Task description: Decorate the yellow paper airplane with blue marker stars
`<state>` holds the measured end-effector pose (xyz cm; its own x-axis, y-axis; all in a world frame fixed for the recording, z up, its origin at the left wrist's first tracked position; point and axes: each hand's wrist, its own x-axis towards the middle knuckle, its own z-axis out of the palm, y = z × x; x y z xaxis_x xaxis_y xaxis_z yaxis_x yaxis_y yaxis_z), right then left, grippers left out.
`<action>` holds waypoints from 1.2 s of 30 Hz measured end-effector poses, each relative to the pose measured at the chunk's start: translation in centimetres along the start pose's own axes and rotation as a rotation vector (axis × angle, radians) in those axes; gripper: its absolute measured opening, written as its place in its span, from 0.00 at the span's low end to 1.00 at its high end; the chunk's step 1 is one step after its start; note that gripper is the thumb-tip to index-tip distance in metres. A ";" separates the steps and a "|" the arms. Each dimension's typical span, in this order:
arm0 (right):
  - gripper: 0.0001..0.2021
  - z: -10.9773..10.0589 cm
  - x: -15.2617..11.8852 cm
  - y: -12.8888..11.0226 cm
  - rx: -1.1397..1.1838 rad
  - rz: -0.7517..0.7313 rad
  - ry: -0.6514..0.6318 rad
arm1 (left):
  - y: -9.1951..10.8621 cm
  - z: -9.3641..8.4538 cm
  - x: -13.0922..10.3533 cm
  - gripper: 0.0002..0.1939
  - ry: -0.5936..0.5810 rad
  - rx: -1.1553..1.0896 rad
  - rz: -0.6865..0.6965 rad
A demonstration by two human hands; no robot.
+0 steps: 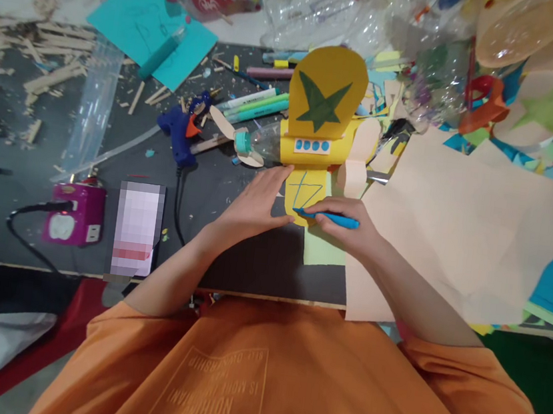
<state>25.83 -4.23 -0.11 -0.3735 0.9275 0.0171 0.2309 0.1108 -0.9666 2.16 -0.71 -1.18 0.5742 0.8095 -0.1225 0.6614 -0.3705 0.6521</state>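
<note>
The yellow model plane lies on the dark table in front of the person; its body is a clear bottle wrapped with yellow paper. The right hand grasps a blue pen between thumb and fingers, and the pen tip touches the lower wing of the model plane, where blue lines are drawn. The left hand does not close on anything: its fingers are extended, and the fingertips and thumb lie at the left edge of this same wing. The upper wing, on the far side of the model plane, carries a dark green star. At its left end is a propeller. Left of the model plane lies a blue glue gun, and nearer to the person, also on its left, a phone. On its right side spreads a large peach sheet.
</note>
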 end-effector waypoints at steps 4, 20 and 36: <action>0.10 -0.2 0.1 -0.2 0.006 -0.008 -0.049 | 0.5 -0.1 -0.1 0.45 -0.008 0.027 -0.007; 0.11 -0.3 0.0 -0.3 -0.025 -0.024 -0.089 | 1.0 -0.2 -0.1 0.47 -0.028 0.060 -0.017; 0.08 0.0 -0.4 0.8 -0.020 -0.030 0.375 | 1.1 -0.3 -0.1 0.46 -0.050 0.027 -0.036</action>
<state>26.20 -4.53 -0.83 -0.0262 0.9896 0.1413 0.2437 0.1434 -0.9592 2.68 -1.11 -0.20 0.5731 0.7987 -0.1834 0.6944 -0.3545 0.6262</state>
